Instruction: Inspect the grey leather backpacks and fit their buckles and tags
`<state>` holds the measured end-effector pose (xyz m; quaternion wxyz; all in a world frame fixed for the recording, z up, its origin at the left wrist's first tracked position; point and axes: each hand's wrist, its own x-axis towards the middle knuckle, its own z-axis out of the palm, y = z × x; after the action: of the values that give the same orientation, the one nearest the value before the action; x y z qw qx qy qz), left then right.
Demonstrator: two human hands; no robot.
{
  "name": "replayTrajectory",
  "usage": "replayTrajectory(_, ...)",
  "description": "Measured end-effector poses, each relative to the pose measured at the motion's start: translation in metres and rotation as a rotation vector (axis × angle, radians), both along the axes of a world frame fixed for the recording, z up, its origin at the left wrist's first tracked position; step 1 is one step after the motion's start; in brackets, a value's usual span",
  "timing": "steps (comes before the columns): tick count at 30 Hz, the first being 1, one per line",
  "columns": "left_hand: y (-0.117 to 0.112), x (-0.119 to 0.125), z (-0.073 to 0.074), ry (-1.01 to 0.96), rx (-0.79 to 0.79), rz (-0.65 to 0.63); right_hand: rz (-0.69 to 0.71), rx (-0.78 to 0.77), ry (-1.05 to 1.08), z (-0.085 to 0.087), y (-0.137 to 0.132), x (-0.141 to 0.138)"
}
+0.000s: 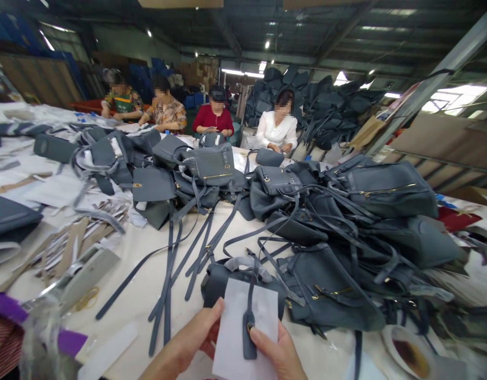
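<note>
Just in front of me, a white sheet of paper (232, 322) stands against a dark grey backpack (215, 282). A dark leather hang tag (249, 345) on a thin strap lies over the paper, the strap running up towards the bag's plastic-wrapped handle (243, 262). My right hand (280, 353) is closed, its thumb pressing the tag's upper part against the paper and its fingers behind the sheet. My left hand (193, 335) grips the paper's left edge, thumb up along it; its other fingers are partly hidden behind the sheet.
Dark bags with long straps (322, 285) heap across the table (128, 295). At left are paper strips (77, 237), a metal-and-grey tool (85, 274) and rubber bands (87, 299). A bowl of brown stuff (407, 353) stands at right. Several people (213, 119) work across the table.
</note>
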<state>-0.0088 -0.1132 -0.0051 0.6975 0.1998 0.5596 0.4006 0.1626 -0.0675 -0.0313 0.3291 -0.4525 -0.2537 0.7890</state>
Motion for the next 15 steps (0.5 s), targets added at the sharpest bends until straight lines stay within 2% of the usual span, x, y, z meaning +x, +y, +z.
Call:
replayTrajectory(3,-0.004,0.006,0.005,-0.107,0.052,0.112,-0.011,0.027,-0.023,-0.002,-0.003,-0.002)
replayTrajectory(8,0.008,0.024,0.014,0.057,0.072,0.258,0.031,0.146,-0.133,0.000,-0.002,-0.002)
replayTrajectory(12,0.011,0.026,0.014,0.132,0.113,0.253,0.152,0.303,-0.306,0.014,0.015,0.004)
replayTrajectory(15,0.008,0.025,0.013,0.128,0.113,0.217,0.192,0.372,-0.336,0.028,0.030,0.001)
